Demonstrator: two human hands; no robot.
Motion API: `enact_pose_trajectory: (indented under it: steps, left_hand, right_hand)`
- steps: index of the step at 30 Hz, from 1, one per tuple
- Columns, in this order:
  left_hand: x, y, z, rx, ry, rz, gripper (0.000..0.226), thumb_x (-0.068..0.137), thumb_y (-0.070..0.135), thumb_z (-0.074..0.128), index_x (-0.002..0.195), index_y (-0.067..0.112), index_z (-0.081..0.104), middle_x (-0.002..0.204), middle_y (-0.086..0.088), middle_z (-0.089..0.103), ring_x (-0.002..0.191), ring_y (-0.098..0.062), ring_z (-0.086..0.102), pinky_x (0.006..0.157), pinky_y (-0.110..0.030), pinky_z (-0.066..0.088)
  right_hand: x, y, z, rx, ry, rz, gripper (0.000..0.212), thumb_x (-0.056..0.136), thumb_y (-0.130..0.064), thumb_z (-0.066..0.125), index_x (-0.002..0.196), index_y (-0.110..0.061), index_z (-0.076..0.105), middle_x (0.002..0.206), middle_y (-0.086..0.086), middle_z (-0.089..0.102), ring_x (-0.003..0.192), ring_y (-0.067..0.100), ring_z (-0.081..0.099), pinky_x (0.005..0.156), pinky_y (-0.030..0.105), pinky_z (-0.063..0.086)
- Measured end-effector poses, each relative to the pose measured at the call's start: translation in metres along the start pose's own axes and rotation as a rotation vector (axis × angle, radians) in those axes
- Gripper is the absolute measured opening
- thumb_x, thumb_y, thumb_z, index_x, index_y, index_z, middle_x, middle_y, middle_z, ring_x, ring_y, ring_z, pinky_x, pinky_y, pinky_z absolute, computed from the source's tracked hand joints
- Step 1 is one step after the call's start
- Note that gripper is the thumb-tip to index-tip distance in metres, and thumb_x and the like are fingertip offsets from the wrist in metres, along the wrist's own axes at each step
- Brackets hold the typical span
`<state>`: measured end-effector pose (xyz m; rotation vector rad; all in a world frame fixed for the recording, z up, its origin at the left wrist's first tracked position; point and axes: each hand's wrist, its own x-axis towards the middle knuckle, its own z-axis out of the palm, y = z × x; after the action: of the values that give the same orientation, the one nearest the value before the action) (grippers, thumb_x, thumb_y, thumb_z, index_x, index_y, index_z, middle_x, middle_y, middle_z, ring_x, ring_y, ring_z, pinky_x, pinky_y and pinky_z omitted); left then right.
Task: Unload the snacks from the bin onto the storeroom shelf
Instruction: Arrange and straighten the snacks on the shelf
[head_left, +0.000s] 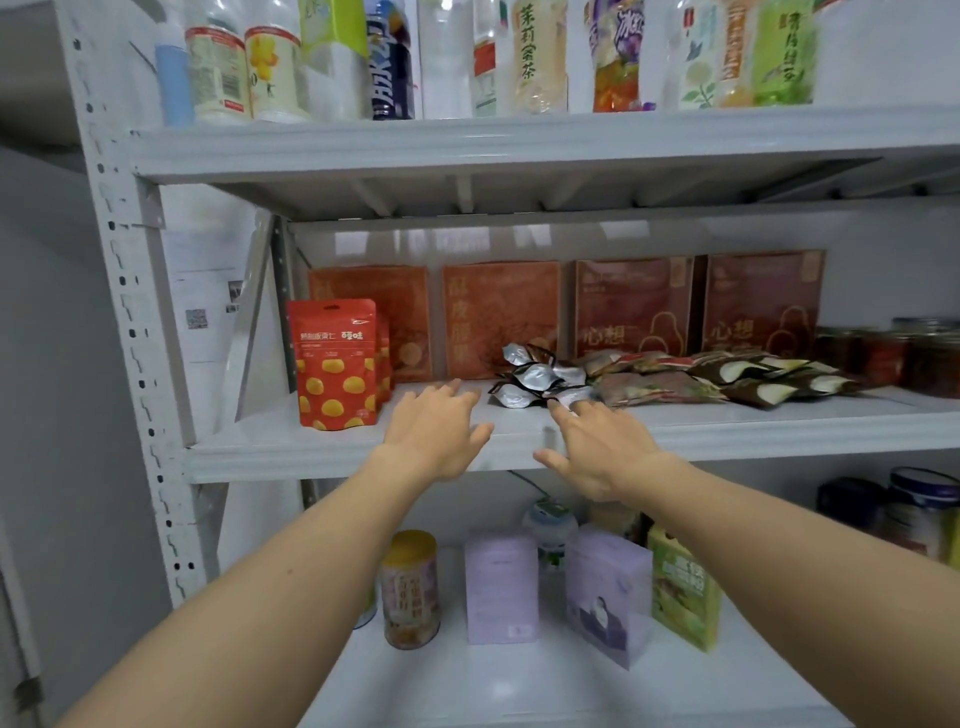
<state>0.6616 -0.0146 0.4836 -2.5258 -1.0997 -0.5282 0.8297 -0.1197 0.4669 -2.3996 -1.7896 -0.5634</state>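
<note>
1. Reaching over the front lip of the middle shelf, both hands are open, fingers spread, gripping nothing. The left hand hovers over the bare strip between the red pouches and the silver pouches. The right hand has its fingertips at the nearest silver pouch; touching or just short, I cannot tell.
2. The snacks lie in a loose heap on that shelf, with the silver pouches in the middle and brown-and-green packets just beside them to the right. The bin is out of view.
3. From where I stand, this looks like the setting-down step of one load. Next would be squaring the heap or drawing both hands straight back for more.
4. Open room is the bare strip under the left hand. Boxes line the back, jars fill the right end, and the upper shelf hangs overhead, so hands should travel low and level. The silver pouches sit near the front edge and could slide off if nudged outward.
</note>
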Motion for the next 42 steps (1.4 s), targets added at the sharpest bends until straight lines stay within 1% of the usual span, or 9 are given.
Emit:
enact_pose_trajectory:
  steps: [8, 13, 18, 22, 25, 31, 35, 38, 42]
  left_hand:
    - [0.04, 0.007, 0.002, -0.043, -0.016, -0.027, 0.06, 0.101, 0.051, 0.038, 0.154, 0.024, 0.029, 0.162, -0.006, 0.025, 0.146, -0.027, 0.029, 0.113, -0.047, 0.029]
    - [0.083, 0.0, 0.016, -0.001, -0.012, -0.005, 0.062, 0.101, 0.052, 0.036, 0.155, 0.025, 0.025, 0.163, -0.004, 0.023, 0.146, -0.028, 0.028, 0.113, -0.045, 0.031]
    - [0.133, -0.019, 0.041, -0.11, 0.113, 0.021, 0.053, 0.098, 0.05, 0.043, 0.144, 0.023, 0.044, 0.144, -0.007, 0.053, 0.13, -0.031, 0.05, 0.103, -0.045, 0.043]
    - [0.177, -0.026, 0.053, -0.311, 0.063, -0.075, 0.056, 0.097, 0.054, 0.046, 0.144, 0.025, 0.045, 0.138, -0.008, 0.058, 0.127, -0.033, 0.052, 0.098, -0.042, 0.046]
    - [0.205, -0.026, 0.068, -0.481, 0.036, -0.137, 0.058, 0.097, 0.053, 0.05, 0.143, 0.019, 0.046, 0.14, -0.011, 0.056, 0.129, -0.034, 0.05, 0.102, -0.04, 0.044]
    - [0.248, -0.018, 0.09, -0.982, -0.055, -0.3, 0.055, 0.096, 0.054, 0.051, 0.125, 0.009, 0.063, 0.125, -0.012, 0.065, 0.11, -0.03, 0.062, 0.091, -0.035, 0.047]
    - [0.266, -0.019, 0.099, -1.163, -0.164, -0.37, 0.063, 0.087, 0.056, 0.063, 0.129, 0.009, 0.06, 0.124, -0.013, 0.064, 0.111, -0.03, 0.062, 0.094, -0.038, 0.05]
    - [0.269, -0.019, 0.103, -1.263, -0.147, -0.392, 0.043, 0.088, 0.041, 0.069, 0.116, 0.008, 0.068, 0.098, -0.007, 0.07, 0.084, -0.016, 0.068, 0.066, -0.022, 0.05]
    - [0.266, -0.023, 0.103, -1.323, -0.177, -0.409, 0.024, 0.092, 0.022, 0.068, 0.109, 0.006, 0.071, 0.078, -0.002, 0.067, 0.041, 0.001, 0.056, 0.036, -0.011, 0.035]
  right_hand:
    - [0.032, 0.024, 0.002, 0.025, 0.034, 0.014, 0.066, 0.099, -0.058, 0.035, 0.15, -0.017, 0.03, 0.125, 0.013, 0.06, 0.115, 0.034, 0.056, 0.078, 0.042, 0.042]
    - [0.071, 0.032, 0.008, 0.049, 0.038, 0.042, 0.067, 0.099, -0.061, 0.034, 0.151, -0.02, 0.028, 0.143, 0.013, 0.046, 0.129, 0.034, 0.045, 0.093, 0.044, 0.043]
    - [0.116, 0.039, 0.009, 0.093, 0.122, 0.05, 0.062, 0.099, -0.059, 0.035, 0.145, -0.017, 0.036, 0.138, 0.013, 0.051, 0.127, 0.034, 0.047, 0.095, 0.047, 0.043]
    - [0.148, 0.046, 0.008, 0.193, 0.175, 0.051, 0.036, 0.099, -0.057, 0.041, 0.103, -0.025, 0.057, 0.114, 0.011, 0.06, 0.111, 0.033, 0.056, 0.076, 0.039, 0.041]
    - [0.171, 0.051, 0.007, 0.378, 0.191, 0.099, 0.046, 0.098, -0.054, 0.049, 0.061, -0.027, 0.044, 0.078, 0.002, 0.054, 0.091, 0.029, 0.058, 0.072, 0.035, 0.044]
    - [0.222, 0.062, 0.021, 0.595, 0.186, 0.187, 0.035, 0.094, -0.049, 0.059, 0.068, -0.025, 0.062, 0.102, 0.005, 0.072, 0.103, 0.026, 0.065, 0.089, 0.039, 0.054]
    - [0.254, 0.071, 0.036, 0.642, 0.154, 0.203, 0.038, 0.093, -0.041, 0.064, 0.061, -0.02, 0.061, 0.08, 0.0, 0.067, 0.092, 0.024, 0.067, 0.078, 0.032, 0.052]
    - [0.27, 0.078, 0.047, 0.678, 0.114, 0.185, 0.034, 0.091, -0.036, 0.068, 0.076, -0.007, 0.074, 0.09, 0.004, 0.073, 0.096, 0.023, 0.068, 0.087, 0.037, 0.055]
    - [0.281, 0.081, 0.061, 0.7, 0.1, 0.153, 0.03, 0.09, -0.041, 0.069, 0.082, -0.014, 0.077, 0.079, -0.002, 0.068, 0.092, 0.02, 0.065, 0.079, 0.029, 0.05]
